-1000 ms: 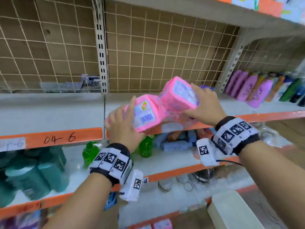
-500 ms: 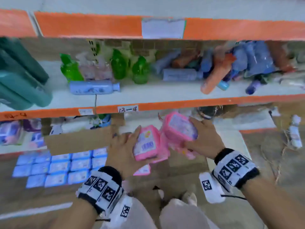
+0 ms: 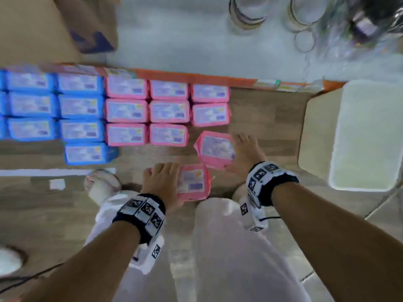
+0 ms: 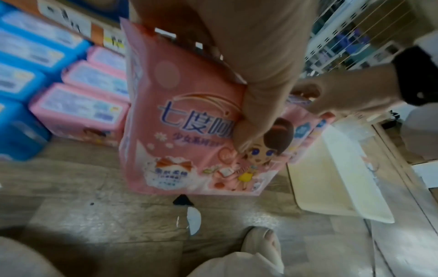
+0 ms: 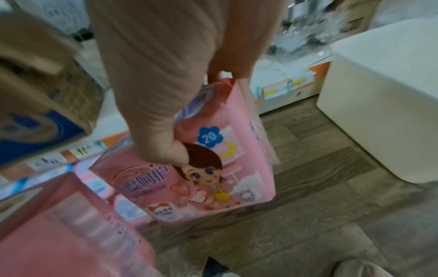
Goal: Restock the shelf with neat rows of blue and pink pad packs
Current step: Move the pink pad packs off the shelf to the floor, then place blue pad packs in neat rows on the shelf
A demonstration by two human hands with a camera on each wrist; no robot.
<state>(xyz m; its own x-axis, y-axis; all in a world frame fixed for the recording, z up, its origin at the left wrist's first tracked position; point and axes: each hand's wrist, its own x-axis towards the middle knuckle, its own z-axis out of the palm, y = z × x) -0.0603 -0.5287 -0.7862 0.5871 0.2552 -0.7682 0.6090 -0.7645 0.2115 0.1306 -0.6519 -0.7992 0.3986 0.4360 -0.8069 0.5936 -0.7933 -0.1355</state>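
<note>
Hands each grip one pink pack from the head view: the left hand (image 3: 160,182) holds its pink pack (image 3: 193,182) low at 6 o'clock, and the right hand (image 3: 246,152) holds the other pack (image 3: 216,149) near the floor rows (image 3: 168,112) at 12 o'clock. Left wrist view shows a soft, light, squashy bag, best held by its flat sides, with big Chinese writing and a cartoon girl. Right wrist view shows a blue "20" badge (image 5: 211,137) at 12 o'clock on that pack.

The floor (image 3: 261,110) is laid in wood-grain planks, grey-brown in tone; a pale shelf base (image 3: 174,40) with an orange front edge (image 3: 196,76) is seen along the top of the head view; a cardboard box (image 3: 54,25) is placed at its left; a cream plastic bin (image 3: 359,136) is set on the floor at the right; clear jars (image 3: 246,14) are stored on the shelf base.
</note>
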